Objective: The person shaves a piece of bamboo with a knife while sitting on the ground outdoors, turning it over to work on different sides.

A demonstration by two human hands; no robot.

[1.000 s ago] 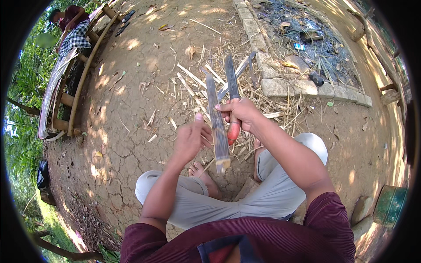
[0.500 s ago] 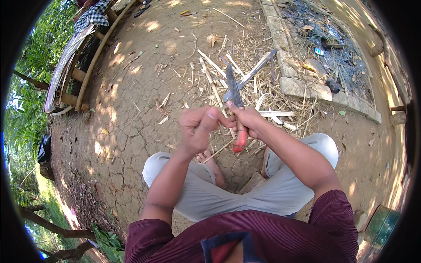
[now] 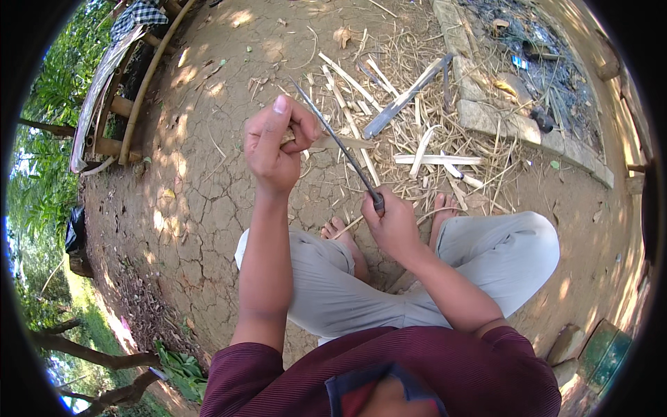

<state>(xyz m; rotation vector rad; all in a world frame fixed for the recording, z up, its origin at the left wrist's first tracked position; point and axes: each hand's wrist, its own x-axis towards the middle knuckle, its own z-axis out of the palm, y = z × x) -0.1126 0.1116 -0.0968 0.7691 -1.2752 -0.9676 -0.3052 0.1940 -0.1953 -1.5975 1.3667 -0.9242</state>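
My right hand (image 3: 394,226) is wrapped round the handle of a knife (image 3: 344,153). Its long dark blade is seen nearly edge-on and points up and to the left. Raised to the left of it, my left hand (image 3: 276,142) is closed on a pale strip of split bamboo or wood (image 3: 342,142), whose free end reaches right, behind the blade as seen from here. Both hands are above the ground in front of my bent knees. Most of the handle is hidden in my right fist.
Pale split strips (image 3: 438,160) and shavings litter the ground ahead. A long grey flat piece (image 3: 410,97), perhaps a blade, lies on them. At the right, a brick edging (image 3: 486,118) borders an ashy patch. A bamboo bench (image 3: 114,104) stands far left.
My left hand has risen away from my right, and the strip now shows in it. The knife has turned from blade flat to nearly edge-on, its tip swinging left.
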